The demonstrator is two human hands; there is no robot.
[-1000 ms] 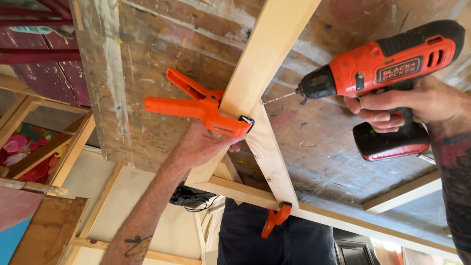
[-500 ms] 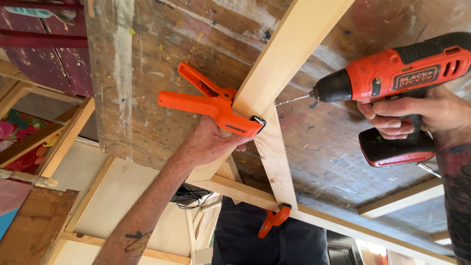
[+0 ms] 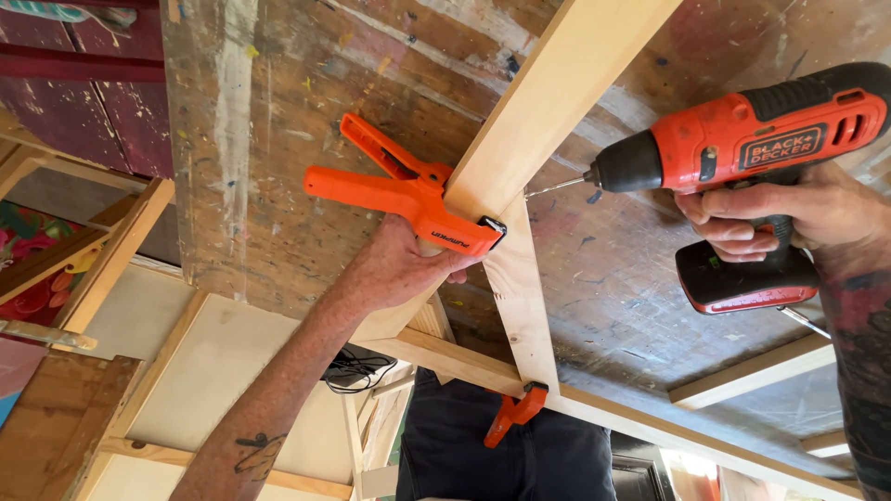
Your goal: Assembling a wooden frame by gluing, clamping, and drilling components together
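Observation:
My right hand (image 3: 789,218) grips an orange and black cordless drill (image 3: 752,148); its thin bit touches the side of a pale wooden frame bar (image 3: 557,102). My left hand (image 3: 408,269) presses on the frame's corner joint, just under an orange spring clamp (image 3: 408,190) that pinches the joint. A second frame bar (image 3: 520,297) runs down from the joint to another corner, where a smaller orange clamp (image 3: 515,413) bites.
The frame lies on a paint-stained wooden worktop (image 3: 278,167). More wooden stretcher frames (image 3: 130,269) and boards lean at the left. A loose wood strip (image 3: 742,376) lies at the right. My dark trousers (image 3: 483,445) show below.
The view has shifted, so the frame, clamp and drill sit further right. The drill bit has stayed at the edge of the wooden bar; my left hand keeps pressing the joint.

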